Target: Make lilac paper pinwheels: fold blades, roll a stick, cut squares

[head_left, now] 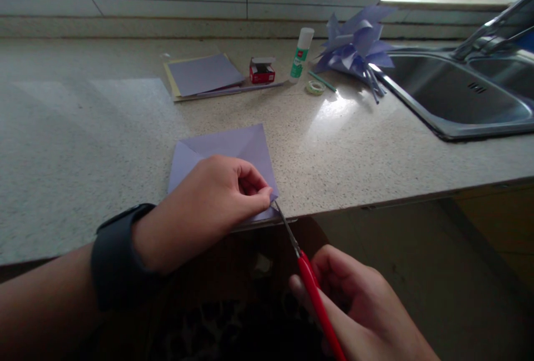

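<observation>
A square of lilac paper (225,144) with diagonal crease lines lies at the front edge of the counter. My left hand (227,191) rests over it, thumb and fingertips pinching the paper near its right corner; the palm hides much of the sheet. In my right hand (354,288) is a pair of scissors (308,277) with red handles. Their metal blades point up and left, the tips touching the paper's corner just beside my left fingertips. Part of the handles runs out of view at the bottom.
Behind lie a stack of lilac and yellow paper (204,74), a small red box (262,73), a glue stick (301,56), a tape roll (315,88) and a green stick (323,81). Lilac paper pinwheels (354,44) sit beside the steel sink (442,127). The counter edge (354,205) drops off in front.
</observation>
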{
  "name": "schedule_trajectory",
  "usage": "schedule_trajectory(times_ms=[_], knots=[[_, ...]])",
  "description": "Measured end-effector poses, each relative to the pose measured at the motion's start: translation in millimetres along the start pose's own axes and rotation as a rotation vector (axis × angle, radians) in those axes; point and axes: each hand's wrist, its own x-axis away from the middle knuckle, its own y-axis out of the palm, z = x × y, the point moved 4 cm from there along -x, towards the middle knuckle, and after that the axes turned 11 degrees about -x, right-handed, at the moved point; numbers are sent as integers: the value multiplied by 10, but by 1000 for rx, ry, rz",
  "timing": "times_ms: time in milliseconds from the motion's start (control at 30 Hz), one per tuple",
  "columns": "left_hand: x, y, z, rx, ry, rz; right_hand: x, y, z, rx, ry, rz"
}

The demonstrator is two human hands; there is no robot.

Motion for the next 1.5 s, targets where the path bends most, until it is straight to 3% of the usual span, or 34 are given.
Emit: schedule_trajectory(times_ms=[1100,1500], knots=[[7,10,9,-12,-4,-10,17,62,33,89,-43,-11],[9,3,13,-6,-5,-14,16,123,52,137,-173,27]])
